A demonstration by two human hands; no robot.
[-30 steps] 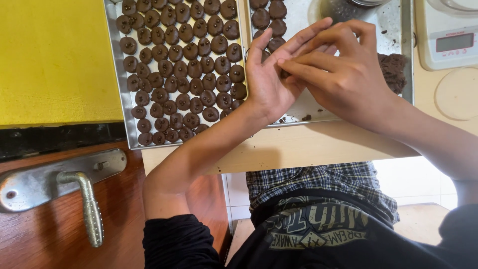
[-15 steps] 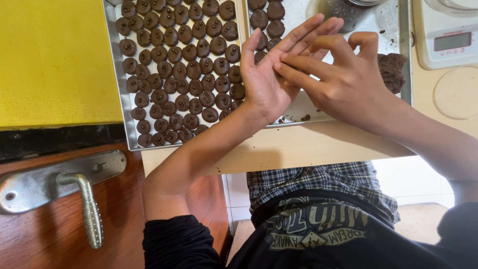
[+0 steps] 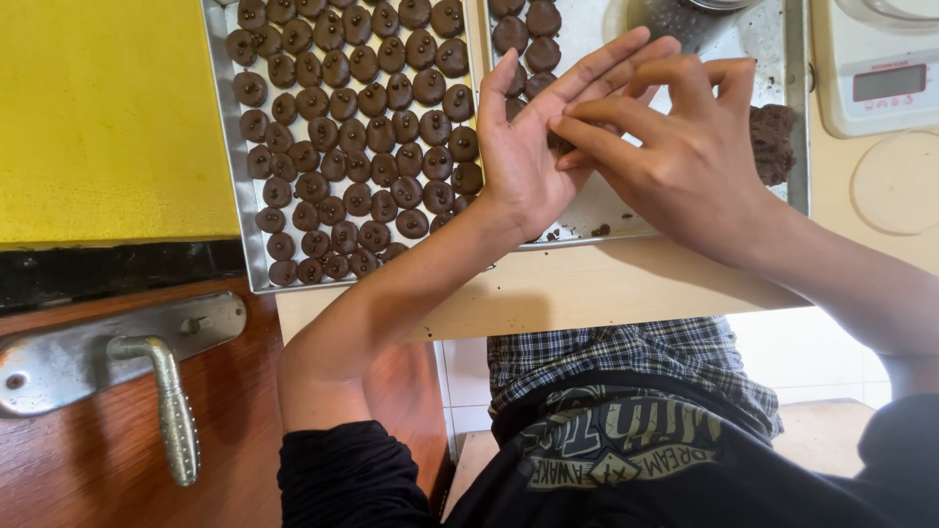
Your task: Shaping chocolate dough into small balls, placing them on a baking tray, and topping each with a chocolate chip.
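My left hand (image 3: 523, 156) is held flat, palm turned toward my right hand (image 3: 690, 161), above the gap between two metal trays. My right fingers press across the left palm. A small dark piece of dough (image 3: 560, 144) shows pinched between them, mostly hidden. The left tray (image 3: 227, 147) is packed with several rows of round chocolate dough discs (image 3: 357, 127), each with a chip on top. The right tray (image 3: 798, 108) holds a few discs (image 3: 528, 34) at its far left and a lump of dark dough (image 3: 773, 142) at its right side.
A white kitchen scale (image 3: 880, 73) and a pale round disc (image 3: 895, 181) sit right of the trays on the light wooden table (image 3: 606, 288). A yellow surface (image 3: 108, 117) lies at left. Below it is a wooden door with a metal lever handle (image 3: 171, 416).
My right fingers have slid a little across my left palm, and both hands have shifted slightly. The trays and the other things have not moved.
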